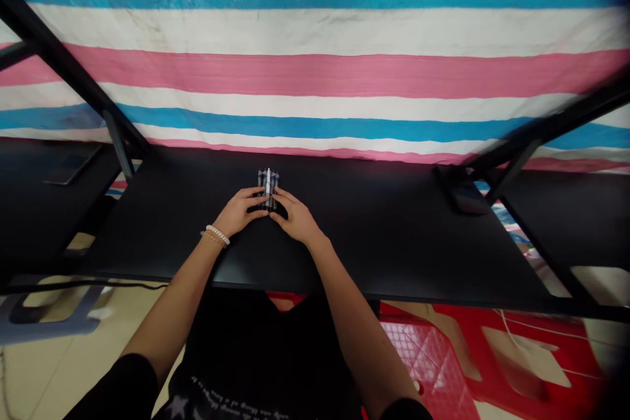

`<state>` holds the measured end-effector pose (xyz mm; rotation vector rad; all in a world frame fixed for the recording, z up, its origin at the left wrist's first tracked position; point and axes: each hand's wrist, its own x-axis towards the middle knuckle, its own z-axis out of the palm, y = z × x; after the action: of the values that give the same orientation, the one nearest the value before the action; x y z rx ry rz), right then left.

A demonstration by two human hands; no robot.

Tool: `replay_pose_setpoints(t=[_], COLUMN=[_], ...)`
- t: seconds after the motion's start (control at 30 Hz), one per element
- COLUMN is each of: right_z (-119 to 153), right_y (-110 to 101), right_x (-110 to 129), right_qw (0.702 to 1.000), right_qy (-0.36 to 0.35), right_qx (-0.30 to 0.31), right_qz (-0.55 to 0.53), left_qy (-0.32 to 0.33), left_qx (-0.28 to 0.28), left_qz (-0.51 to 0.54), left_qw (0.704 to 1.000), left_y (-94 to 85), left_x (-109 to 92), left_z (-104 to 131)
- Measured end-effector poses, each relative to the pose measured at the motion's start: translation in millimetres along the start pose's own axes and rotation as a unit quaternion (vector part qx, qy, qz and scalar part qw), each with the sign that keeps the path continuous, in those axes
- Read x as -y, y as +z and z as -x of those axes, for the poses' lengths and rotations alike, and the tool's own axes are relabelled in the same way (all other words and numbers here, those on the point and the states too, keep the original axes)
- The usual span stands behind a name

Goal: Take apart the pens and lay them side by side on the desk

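Several slim pens or similar sticks [268, 181], grey and clear with a white one in the middle, lie side by side on the black table [394, 230]. They point away from me. My left hand [241, 209], with a pale beaded bracelet on its wrist, curls round their left side and near end. From the right, my right hand [295, 215] closes on the same bundle. The fingertips of both hands nearly meet over the near part, which they partly hide.
A dark flat device [467, 197] sits at the table's right end. Another flat device [71, 167] lies on a surface at the far left. Black metal frame bars [83, 79] rise at both sides, before a striped cloth. Red plastic stools [423, 361] stand below the front edge.
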<state>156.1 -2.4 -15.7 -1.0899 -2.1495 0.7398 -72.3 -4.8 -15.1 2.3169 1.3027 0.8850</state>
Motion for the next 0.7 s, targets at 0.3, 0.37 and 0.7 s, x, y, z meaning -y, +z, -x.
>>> replay_pose_setpoints(t=[0.3,0.37,0.7], right_z=[-0.8,-0.1,0.0], right_y=[1.6,1.3,3.9], right_x=[-0.5,0.3,-4.2], right_qw=[1.000,1.000,0.998], right_qy=[0.009,0.011,0.030], right_qx=[-0.001,-0.002,-0.034], right_qz=[0.005,0.001,-0.041], left_qy=[0.011,0.013,-0.002], left_qx=[-0.016,-0.021,-0.042], left_qz=[0.004,0.006,0.033], left_qw=[1.000,1.000,0.999], left_y=[3.7,4.7,8.8], left_x=[-0.7,0.1,0.2], left_z=[1.3,1.4,3.7])
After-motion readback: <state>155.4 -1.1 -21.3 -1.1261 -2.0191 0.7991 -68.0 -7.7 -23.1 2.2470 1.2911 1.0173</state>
